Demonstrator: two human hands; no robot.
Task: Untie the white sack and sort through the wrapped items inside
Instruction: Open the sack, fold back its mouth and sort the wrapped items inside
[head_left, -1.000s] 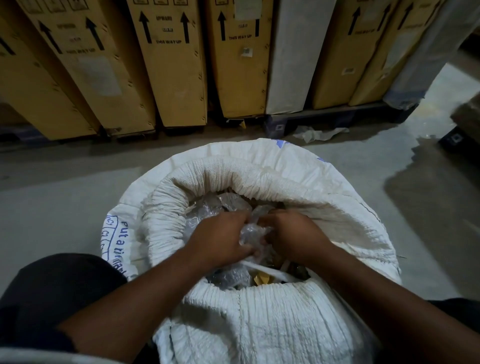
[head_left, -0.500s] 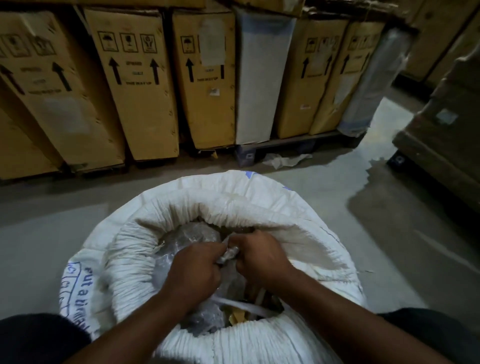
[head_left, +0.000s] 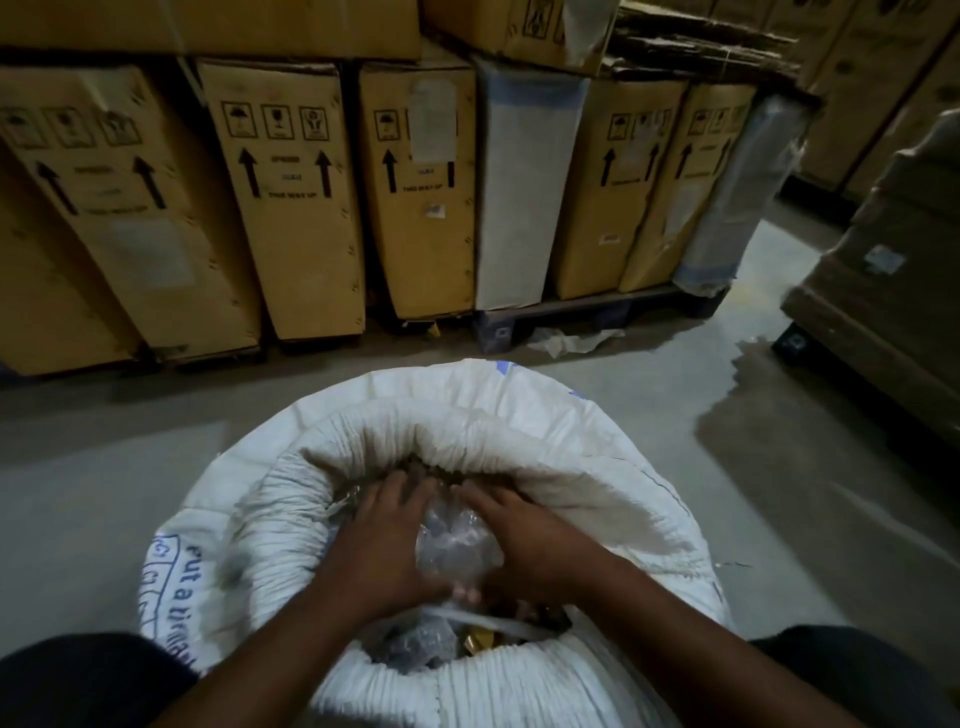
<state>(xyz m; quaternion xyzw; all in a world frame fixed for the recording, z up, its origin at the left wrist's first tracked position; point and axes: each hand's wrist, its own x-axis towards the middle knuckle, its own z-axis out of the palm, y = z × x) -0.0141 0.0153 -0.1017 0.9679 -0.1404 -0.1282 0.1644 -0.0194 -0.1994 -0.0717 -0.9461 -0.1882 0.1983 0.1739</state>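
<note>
Reaching down into the open mouth of the white sack (head_left: 524, 431), I am laying my left hand (head_left: 382, 545) and my right hand (head_left: 537, 540) on either side of a clear plastic-wrapped bundle (head_left: 457, 545) that is sitting near the top of the load. Both hands are spread, fingers extended toward the far wall of the sack, palms pressing the crinkled wrap between them; each grip is cupping the bundle rather than clenching it. My thumbs are meeting at the near edge of the bundle, though blur is making their tips hard to read.

The sack's rim is rolled down into a thick ribbed collar all around, and it is crowding my wrists closely on the left and right. More room is showing at the near side, where a white strap (head_left: 483, 621) is crossing the opening just below my hands. Beneath it I am making out darker wrapped pieces and something yellow (head_left: 480, 639), too dim to name.

The sack is standing on the grey floor (head_left: 104, 493), which is lying open to the left and right. Cardboard boxes (head_left: 291, 208) are lining the far side on a pallet (head_left: 571, 317). My forearms and dark-clothed knees are being cut off by the bottom edge.
</note>
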